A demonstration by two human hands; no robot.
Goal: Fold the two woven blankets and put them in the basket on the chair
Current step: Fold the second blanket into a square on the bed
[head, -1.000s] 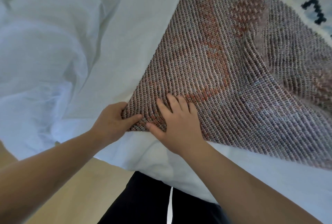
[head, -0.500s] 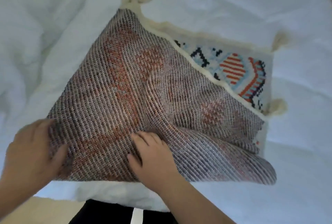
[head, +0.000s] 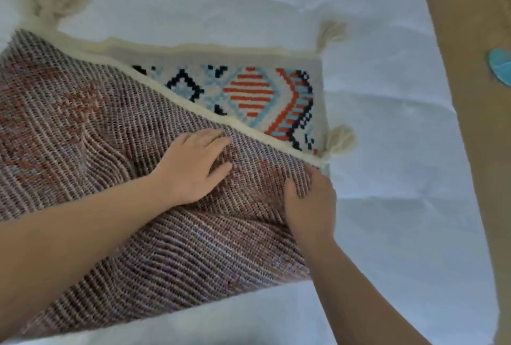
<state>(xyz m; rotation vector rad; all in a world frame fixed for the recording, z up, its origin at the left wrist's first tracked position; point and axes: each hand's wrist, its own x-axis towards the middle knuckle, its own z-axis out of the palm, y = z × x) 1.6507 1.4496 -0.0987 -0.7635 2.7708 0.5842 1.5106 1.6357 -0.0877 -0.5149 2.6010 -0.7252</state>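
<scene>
A woven blanket (head: 83,129) lies folded over on a white bed sheet (head: 387,151), its brownish striped underside facing up. Beyond the cream fold edge, a triangle of its patterned face (head: 249,93) shows in orange, blue and black, with cream tassels (head: 338,141) at the corners. My left hand (head: 190,167) rests flat on the underside with fingers spread. My right hand (head: 309,201) curls its fingers into the fabric near the blanket's right corner, bunching it. No basket, chair or second blanket is in view.
The white sheet covers the bed all round the blanket. A tan floor (head: 475,123) runs along the right side past the bed's edge, with a small light blue object (head: 502,68) lying on it.
The view has swung right. Both hands have slid right along the blanket: the left from the left corner to the middle, the right from the middle to the right corner.
</scene>
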